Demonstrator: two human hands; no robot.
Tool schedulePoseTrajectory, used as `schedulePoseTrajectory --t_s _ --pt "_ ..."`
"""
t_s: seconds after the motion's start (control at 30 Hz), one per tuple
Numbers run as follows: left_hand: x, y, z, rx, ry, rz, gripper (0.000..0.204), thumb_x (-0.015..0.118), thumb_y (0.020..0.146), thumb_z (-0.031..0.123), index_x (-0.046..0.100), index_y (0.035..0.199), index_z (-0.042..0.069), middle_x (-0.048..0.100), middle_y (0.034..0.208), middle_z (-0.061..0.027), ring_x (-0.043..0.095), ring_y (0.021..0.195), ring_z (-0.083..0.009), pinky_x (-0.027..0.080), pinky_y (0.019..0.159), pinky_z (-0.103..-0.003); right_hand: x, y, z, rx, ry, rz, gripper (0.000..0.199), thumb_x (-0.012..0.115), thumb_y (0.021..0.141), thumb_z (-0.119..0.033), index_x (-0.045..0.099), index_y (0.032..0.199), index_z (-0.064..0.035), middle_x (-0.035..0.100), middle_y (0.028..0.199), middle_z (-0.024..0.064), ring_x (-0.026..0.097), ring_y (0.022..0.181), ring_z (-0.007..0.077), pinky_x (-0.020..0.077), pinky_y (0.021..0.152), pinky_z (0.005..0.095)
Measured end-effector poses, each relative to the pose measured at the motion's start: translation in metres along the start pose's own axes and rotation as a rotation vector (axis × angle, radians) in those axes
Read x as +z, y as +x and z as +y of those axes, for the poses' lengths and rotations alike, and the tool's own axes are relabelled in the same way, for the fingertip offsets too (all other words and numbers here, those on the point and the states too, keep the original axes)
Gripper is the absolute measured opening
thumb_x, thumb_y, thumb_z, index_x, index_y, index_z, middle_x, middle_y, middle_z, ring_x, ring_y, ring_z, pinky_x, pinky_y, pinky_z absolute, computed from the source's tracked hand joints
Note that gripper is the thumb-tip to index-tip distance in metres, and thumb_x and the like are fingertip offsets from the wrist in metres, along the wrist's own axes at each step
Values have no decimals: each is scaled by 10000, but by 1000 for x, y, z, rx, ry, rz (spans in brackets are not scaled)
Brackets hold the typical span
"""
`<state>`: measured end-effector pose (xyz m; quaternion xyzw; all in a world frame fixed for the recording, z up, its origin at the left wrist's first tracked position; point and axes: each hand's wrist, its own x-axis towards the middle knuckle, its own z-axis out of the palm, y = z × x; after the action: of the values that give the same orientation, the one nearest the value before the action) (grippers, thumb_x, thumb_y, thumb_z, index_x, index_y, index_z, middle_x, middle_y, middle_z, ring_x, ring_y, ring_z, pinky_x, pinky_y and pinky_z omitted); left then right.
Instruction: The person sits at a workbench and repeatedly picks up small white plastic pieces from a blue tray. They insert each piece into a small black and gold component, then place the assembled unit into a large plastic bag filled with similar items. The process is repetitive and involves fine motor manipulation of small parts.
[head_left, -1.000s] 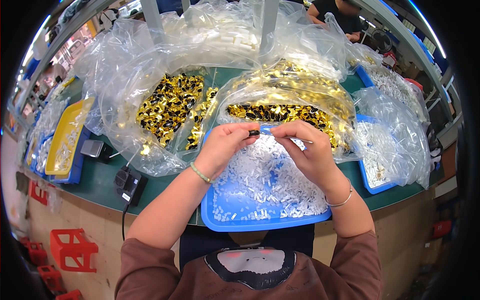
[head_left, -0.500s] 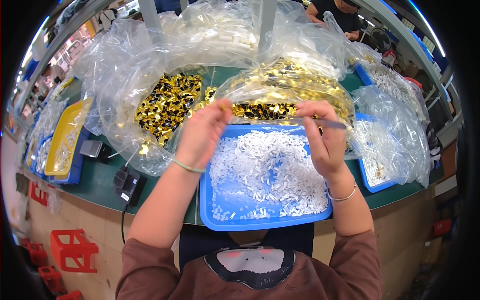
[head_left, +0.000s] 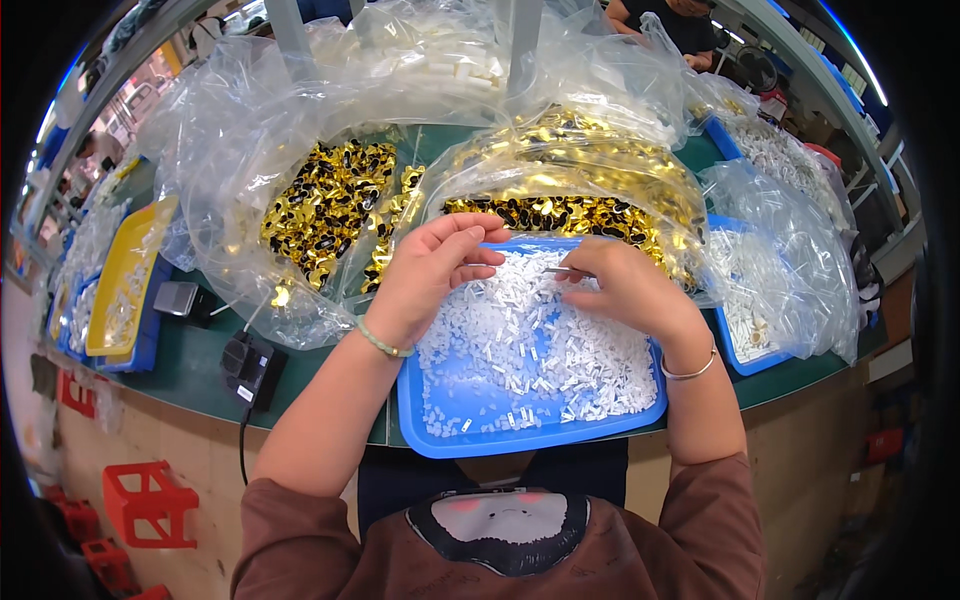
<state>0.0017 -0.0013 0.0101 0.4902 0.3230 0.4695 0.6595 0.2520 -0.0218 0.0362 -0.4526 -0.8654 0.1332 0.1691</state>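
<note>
My left hand [head_left: 430,268] hovers over the far left part of a blue tray [head_left: 532,441], thumb and fingertips drawn together. Whatever it pinches, if anything, is too small to make out. Across from it, my right hand [head_left: 628,287] grips thin metal tweezers [head_left: 566,270], mostly hidden by the fingers, with a short end pointing left. Small white plastic pieces [head_left: 600,355] heap up in the tray's right half, while more translucent bits [head_left: 455,325] spread over its left side. Just beyond both hands, gold and black shiny parts [head_left: 560,214] lie in a clear plastic bag.
Another open bag of gold and black parts [head_left: 325,210] is at left. A yellow tray [head_left: 128,290], a small black device [head_left: 250,368] and its cable stand further left. At right is a blue tray [head_left: 745,345] under clear plastic. Red stools [head_left: 150,505] stand on the floor.
Both hands have come closer together, the right one moving left and down over the tray. The tweezers, which stuck out to the right, now show only a short end at the left.
</note>
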Motion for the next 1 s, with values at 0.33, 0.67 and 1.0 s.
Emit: schedulePoseTrajectory --t_s 0.33,0.67,1.0 --pt "-3 10 -14 24 39 110 300 536 962 157 588 1203 -14 659 1109 -94 633 930 -132 518 824 -251 5 9 45 272 -253 379 172 595 876 -92 646 1008 7 659 939 188 624 904 370 496 783 417" --pt "-6 16 -27 75 130 170 306 554 944 143 593 1211 -1 641 1126 -72 601 1010 -122 471 886 -247 -13 44 78 540 -366 251 490 534 932 -436 624 1183 -26 680 1010 218 638 962 377 488 860 450" --pt "-3 24 -34 174 274 149 461 598 916 149 512 1331 -31 558 1322 -148 500 1256 -215 369 1058 -321 -9 66 97 477 106 203 672 633 840 -572 651 1161 17 687 1023 143 631 916 212 485 822 327"
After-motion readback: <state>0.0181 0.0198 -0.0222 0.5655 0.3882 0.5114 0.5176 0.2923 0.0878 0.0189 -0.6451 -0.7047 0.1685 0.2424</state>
